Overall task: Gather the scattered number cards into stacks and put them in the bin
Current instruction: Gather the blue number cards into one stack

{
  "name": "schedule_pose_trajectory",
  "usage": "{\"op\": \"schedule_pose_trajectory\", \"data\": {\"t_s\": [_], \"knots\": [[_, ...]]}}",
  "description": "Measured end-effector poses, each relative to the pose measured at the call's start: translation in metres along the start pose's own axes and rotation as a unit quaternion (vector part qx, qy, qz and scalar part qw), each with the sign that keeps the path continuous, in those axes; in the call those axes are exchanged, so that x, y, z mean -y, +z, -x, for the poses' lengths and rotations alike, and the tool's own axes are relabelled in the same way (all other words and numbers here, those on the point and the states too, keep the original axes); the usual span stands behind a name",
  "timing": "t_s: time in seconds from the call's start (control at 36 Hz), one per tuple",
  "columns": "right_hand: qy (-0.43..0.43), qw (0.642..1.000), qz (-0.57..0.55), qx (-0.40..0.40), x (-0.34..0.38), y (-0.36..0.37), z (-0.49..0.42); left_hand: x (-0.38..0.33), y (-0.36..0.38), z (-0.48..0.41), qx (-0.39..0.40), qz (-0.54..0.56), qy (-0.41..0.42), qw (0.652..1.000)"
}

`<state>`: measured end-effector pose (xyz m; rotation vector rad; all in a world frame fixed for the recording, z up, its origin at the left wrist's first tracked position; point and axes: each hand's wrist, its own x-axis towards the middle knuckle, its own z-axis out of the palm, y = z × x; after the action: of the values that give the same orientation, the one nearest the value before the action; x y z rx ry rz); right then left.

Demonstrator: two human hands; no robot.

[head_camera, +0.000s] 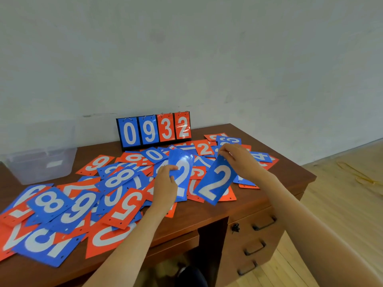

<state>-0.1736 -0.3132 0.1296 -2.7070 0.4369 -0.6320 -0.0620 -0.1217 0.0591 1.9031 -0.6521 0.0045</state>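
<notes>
Blue and red number cards (122, 206) lie scattered in overlapping heaps over the wooden desk (207, 216). My left hand (165, 183) holds a blue "2" card (182, 170) upright above the pile, thumb on its left edge. My right hand (240, 160) pinches the top of a second blue "2" card (215, 183), which hangs tilted just to the right of the first. The two held cards are close but apart. A clear plastic bin (41, 162) stands at the desk's far left.
A flip scoreboard (154, 130) reading 0932 stands at the back of the desk against the wall. Drawers with dark handles (263, 224) are in the desk's right front. Wooden floor (342, 183) lies to the right.
</notes>
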Motion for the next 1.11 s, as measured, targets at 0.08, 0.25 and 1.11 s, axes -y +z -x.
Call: {"op": "schedule_pose_trajectory", "data": {"t_s": [0.08,0.25,1.11], "knots": [[-0.001,0.998,-0.063,0.014,-0.002,0.003,0.001,-0.009,0.007,-0.003,0.035,0.018,0.014,0.999],[0.051,0.993,-0.107,0.014,-0.014,0.018,-0.004,-0.016,0.031,0.001,0.095,0.062,0.008,0.994],[0.274,0.957,-0.1,0.018,-0.137,0.074,-0.066,0.005,0.126,-0.058,0.195,0.071,-0.11,0.972]]}}
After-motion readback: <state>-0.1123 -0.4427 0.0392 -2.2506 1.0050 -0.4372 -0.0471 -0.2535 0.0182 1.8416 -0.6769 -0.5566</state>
